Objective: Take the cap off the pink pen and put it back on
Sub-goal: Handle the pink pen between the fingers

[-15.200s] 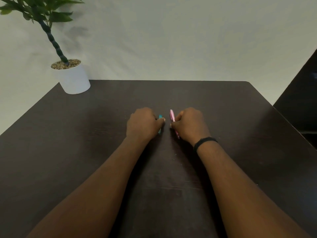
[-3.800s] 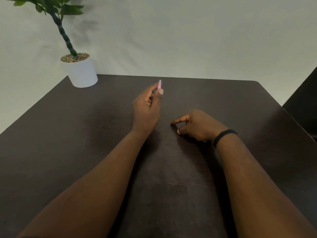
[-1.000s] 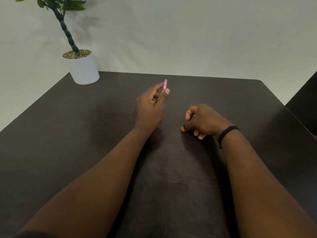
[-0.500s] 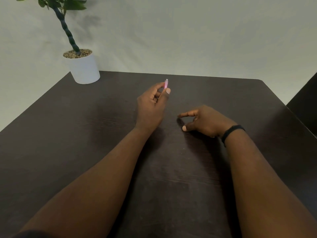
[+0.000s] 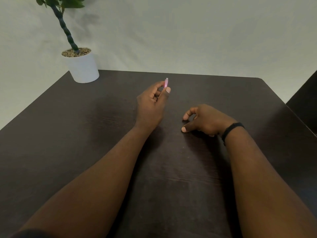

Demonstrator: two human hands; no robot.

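Head cam, fwd-down over table (image 5: pixel 68 134)

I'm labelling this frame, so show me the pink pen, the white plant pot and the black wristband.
pink pen (image 5: pixel 166 82), head view, on its exposed upper end.
white plant pot (image 5: pixel 83 68), head view, on its front wall.
black wristband (image 5: pixel 231 128), head view, on the band's top.

Place: I read this as a plain indoor desk corner, home or office; I cannot tell which.
Surface: I see a dark wood-grain table (image 5: pixel 68 152) with a rounded far corner.
Backdrop: a bare pale wall (image 5: pixel 188 31) stands just behind it.
Decor: a white pot (image 5: pixel 82 67) with pebbles holds a green plant (image 5: pixel 66 30) at my far left.
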